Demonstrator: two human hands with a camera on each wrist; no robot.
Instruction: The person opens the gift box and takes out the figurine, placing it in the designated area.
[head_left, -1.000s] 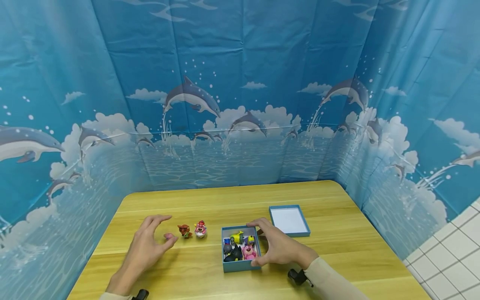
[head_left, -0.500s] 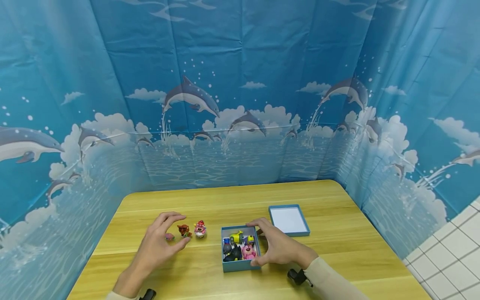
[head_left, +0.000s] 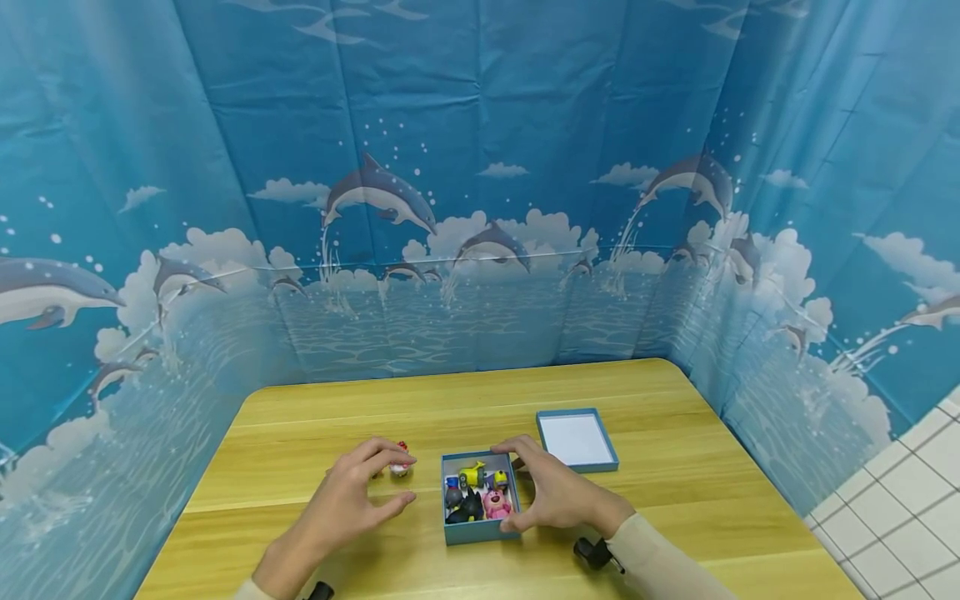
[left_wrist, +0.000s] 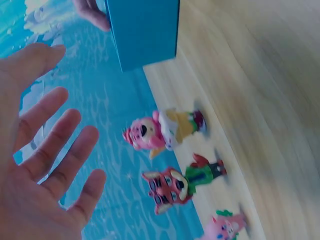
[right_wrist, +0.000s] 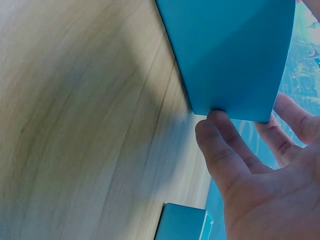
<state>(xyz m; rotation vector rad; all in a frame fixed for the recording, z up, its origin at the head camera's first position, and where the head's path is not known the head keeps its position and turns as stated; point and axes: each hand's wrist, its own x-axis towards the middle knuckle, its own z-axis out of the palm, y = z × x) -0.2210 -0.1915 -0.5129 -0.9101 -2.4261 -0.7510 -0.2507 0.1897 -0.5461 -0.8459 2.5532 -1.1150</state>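
Observation:
My right hand (head_left: 558, 492) grips the right side of a blue box (head_left: 480, 534), thumb at the near corner and fingers at the far corner. Inside the box lie several toy figures, among them a pink bear (head_left: 496, 504), a black figure (head_left: 468, 506) and a yellow toy (head_left: 472, 476). To the left of the box, my left hand (head_left: 343, 500) hovers with fingers spread and holds nothing. The left wrist view shows three figurines standing beside it: a pink bear with a red top (left_wrist: 146, 131), a red-brown fox-like one (left_wrist: 172, 187) and a pink one (left_wrist: 225, 227).
A blue lid (head_left: 576, 439) with a white inside lies behind the right hand, to the right of the box. The wooden table (head_left: 720, 517) reaches back to a blue dolphin curtain (head_left: 495, 325).
My left hand has moved to the right, past the figurines toward the box, and now covers most of them in the head view. The right hand keeps its place on the box.

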